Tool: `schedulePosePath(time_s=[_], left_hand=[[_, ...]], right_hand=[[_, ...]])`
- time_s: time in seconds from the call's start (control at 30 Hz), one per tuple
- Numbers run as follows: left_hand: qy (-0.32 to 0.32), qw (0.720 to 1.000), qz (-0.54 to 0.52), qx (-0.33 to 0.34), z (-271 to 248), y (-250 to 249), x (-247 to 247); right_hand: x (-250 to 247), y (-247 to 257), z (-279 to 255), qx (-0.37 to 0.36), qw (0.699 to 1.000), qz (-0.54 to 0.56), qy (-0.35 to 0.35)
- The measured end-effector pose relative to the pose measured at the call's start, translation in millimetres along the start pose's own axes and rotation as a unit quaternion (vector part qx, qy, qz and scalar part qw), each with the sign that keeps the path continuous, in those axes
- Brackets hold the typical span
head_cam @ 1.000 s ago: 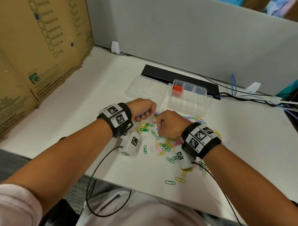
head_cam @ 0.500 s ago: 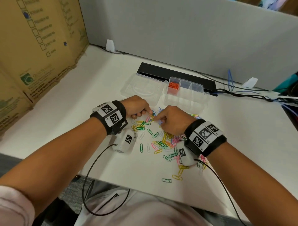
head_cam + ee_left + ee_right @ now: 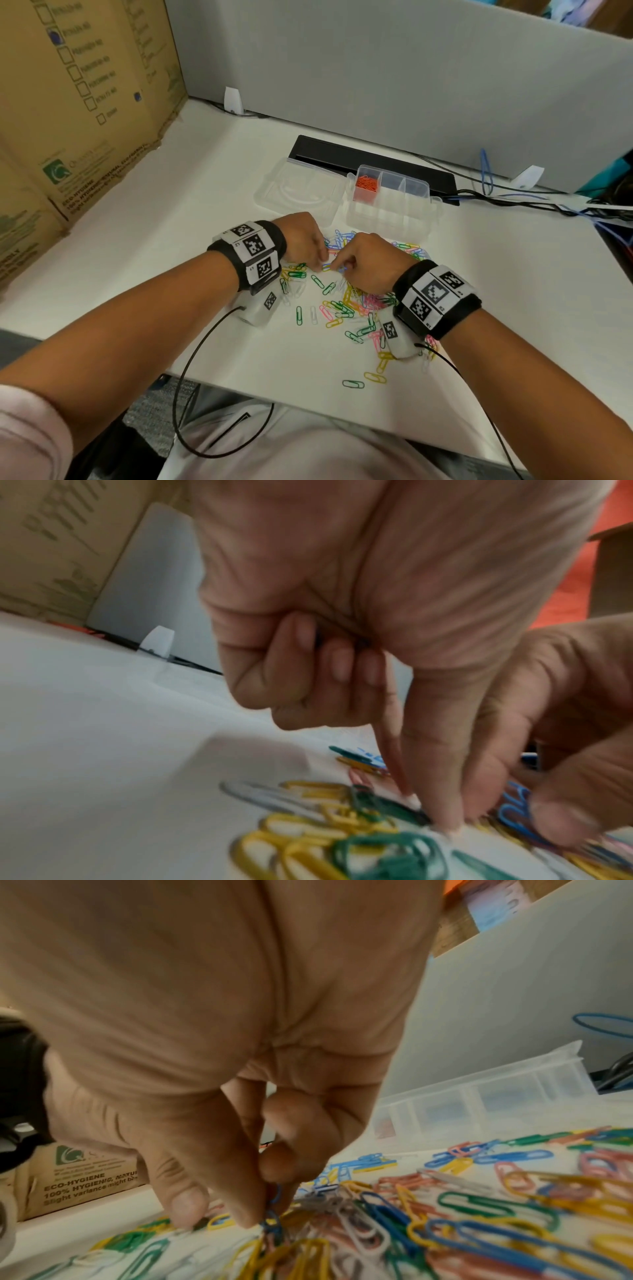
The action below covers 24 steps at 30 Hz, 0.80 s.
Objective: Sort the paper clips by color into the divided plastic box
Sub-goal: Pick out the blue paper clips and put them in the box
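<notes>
Coloured paper clips (image 3: 346,305) lie scattered on the white table in front of the clear divided box (image 3: 390,219). One back compartment holds orange clips (image 3: 366,185). My left hand (image 3: 305,245) has three fingers curled into the palm, where a dark blue sliver shows, and its index finger (image 3: 441,804) touches clips on the table. Right beside it, the fingertips of my right hand (image 3: 342,270) pinch a blue clip (image 3: 274,1196) at the pile (image 3: 445,1218).
The box's clear lid (image 3: 301,192) lies open to its left. Behind it is a black strip (image 3: 342,157), with cables (image 3: 513,198) at the back right. A cardboard box (image 3: 85,102) stands on the left, a grey partition at the back. The table's front edge is near my lap.
My hands have closed in until their fingertips almost meet over the far part of the pile. The right hand's fingers have come down onto a blue clip.
</notes>
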State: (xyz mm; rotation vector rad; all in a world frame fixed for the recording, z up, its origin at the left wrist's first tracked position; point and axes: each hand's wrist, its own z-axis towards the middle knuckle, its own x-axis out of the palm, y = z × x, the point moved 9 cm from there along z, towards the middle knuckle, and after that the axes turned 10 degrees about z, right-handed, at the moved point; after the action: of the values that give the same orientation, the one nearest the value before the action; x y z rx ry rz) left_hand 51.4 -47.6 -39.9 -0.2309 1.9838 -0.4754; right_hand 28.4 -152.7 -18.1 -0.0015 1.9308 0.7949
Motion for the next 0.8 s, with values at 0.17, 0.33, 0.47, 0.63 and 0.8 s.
schedulePosePath(time_s=[0.17, 0.33, 0.47, 0.63, 0.8], left_hand=[[-0.018, 0.998, 0.066, 0.006, -1, -9, -3], [-0.015, 0.997, 0.074, -0.002, 0, -9, -2], [-0.017, 0.995, 0.094, 0.033, -2, -23, 3], [-0.015, 0.994, 0.110, 0.015, 3, -17, -3], [-0.018, 0.996, 0.076, 0.036, 2, -24, 2]], right_hand=[[-2, -4, -5, 0.005, 1.000, -0.007, 0.013], [-2, -8, -10, 0.004, 1.000, -0.007, 0.017], [-1, -10, -11, 0.001, 1.000, -0.009, 0.017], [-3, -15, -16, 0.009, 1.000, -0.006, 0.022], [-9, -13, -21, -0.007, 1.000, 0.006, 0.006]])
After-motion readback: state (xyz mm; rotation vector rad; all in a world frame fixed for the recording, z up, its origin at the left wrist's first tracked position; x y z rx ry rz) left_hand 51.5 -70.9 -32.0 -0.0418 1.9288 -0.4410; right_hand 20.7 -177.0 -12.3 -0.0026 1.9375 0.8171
